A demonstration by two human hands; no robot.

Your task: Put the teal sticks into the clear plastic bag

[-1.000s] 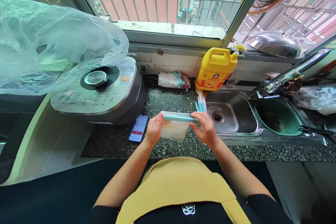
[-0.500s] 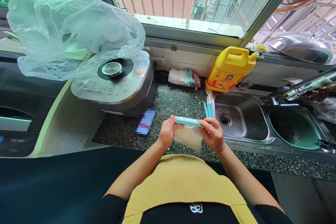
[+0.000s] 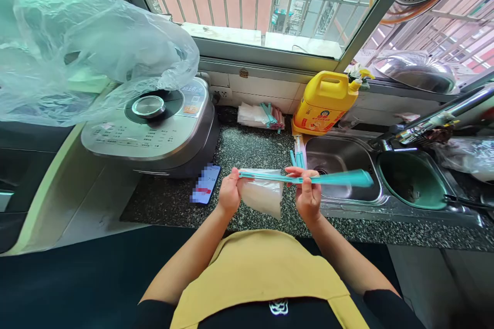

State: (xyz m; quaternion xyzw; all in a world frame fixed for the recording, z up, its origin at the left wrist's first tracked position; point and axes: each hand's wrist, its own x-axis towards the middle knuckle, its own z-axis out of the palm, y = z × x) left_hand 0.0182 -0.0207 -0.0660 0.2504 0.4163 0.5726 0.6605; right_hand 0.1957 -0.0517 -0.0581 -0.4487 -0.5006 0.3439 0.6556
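A turquoise bag sealing clip [image 3: 341,179] stretches sideways across both hands. Its right part is smeared by motion and fans out over the sink's near side. My left hand [image 3: 229,194] is closed, pinching the clip's left end along the top edge of a small, clear plastic bag with pale contents [image 3: 263,198]. The bag hangs below the clip, just right of that hand. My right hand [image 3: 309,199] is closed on the clip to the right of the bag, thumb and fingers around it. Behind that hand, more turquoise clips [image 3: 298,158] lie by the sink rim.
A rice cooker [image 3: 154,128] stands at left under a large plastic bag [image 3: 96,46]. A phone [image 3: 206,185] lies before it. Several clipped bags [image 3: 254,114] rest by the wall. A yellow jug [image 3: 322,103] stands behind the sink [image 3: 351,203], which holds a green basin [image 3: 409,203].
The clip lay short along the bag's top between my hands; now it reaches far right past my right hand. My right hand has turned, fingers upward. The view has shifted slightly.
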